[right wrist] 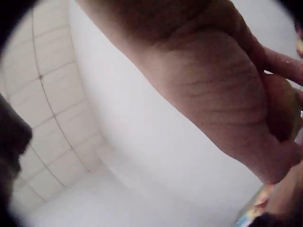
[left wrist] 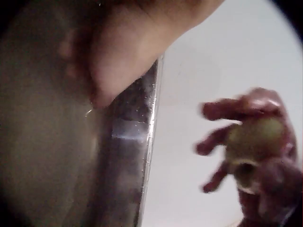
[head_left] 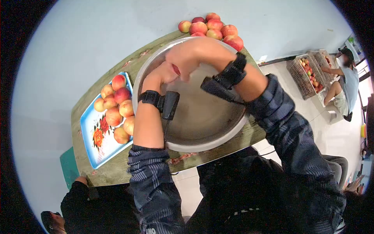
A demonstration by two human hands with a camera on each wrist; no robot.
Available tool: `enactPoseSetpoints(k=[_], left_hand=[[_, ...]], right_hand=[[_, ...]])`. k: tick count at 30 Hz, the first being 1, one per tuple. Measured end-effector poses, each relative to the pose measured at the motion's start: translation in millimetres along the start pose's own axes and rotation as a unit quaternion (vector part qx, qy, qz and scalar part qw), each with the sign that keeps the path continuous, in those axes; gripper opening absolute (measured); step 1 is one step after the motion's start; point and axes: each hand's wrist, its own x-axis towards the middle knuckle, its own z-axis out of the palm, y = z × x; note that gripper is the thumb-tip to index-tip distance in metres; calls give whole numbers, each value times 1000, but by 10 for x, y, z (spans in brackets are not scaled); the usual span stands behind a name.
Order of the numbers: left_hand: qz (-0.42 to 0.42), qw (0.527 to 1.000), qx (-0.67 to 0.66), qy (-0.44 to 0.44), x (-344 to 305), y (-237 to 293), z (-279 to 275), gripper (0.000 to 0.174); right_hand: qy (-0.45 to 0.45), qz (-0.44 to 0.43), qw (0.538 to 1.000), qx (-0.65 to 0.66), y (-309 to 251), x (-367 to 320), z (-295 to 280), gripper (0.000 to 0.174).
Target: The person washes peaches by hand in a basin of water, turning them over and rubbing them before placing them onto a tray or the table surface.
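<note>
Peach (head_left: 176,69) is barely showing — curled hands (head_left: 187,54) are gripping and mostly covering it over a basin (head_left: 200,147). A fruit-laden tray (head_left: 87,130) is sitting alongside.

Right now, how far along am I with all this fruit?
In hand: one fruit, held by your right hand above the basin, your left hand close by. Fruit lies on the tray and in the pile behind the basin. One group may be done and the other left, but I can't tell which.
</note>
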Motion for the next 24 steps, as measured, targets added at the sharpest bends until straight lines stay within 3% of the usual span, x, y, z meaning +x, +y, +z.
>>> enactPoseSetpoints(k=[4, 8, 14, 17, 20, 24], left_hand=[[-9, 996, -8, -83, 31, -19, -70, 23], [-4, 993, -11, -118, 133, -8, -128, 20], [17, 998, 29, -57, 147, -38, -141, 25], [-13, 998, 10, -55, 133, -11, -145, 26], [-46, 998, -28, -34, 115, 9, -101, 24], [-46, 993, -89, -67, 75, 23, -149, 24]], right_hand=[[-160, 68, 984, 36, 44, 268, 381, 21], [-191, 107, 974, 62, 225, 423, 528, 15], [-146, 125, 962, 192, 480, 590, 748, 30], [-50, 131, 955, 261, 548, 544, 762, 39], [-115, 153, 951, 245, 611, 577, 690, 35], [-67, 138, 958, 243, 614, 518, 635, 34]])
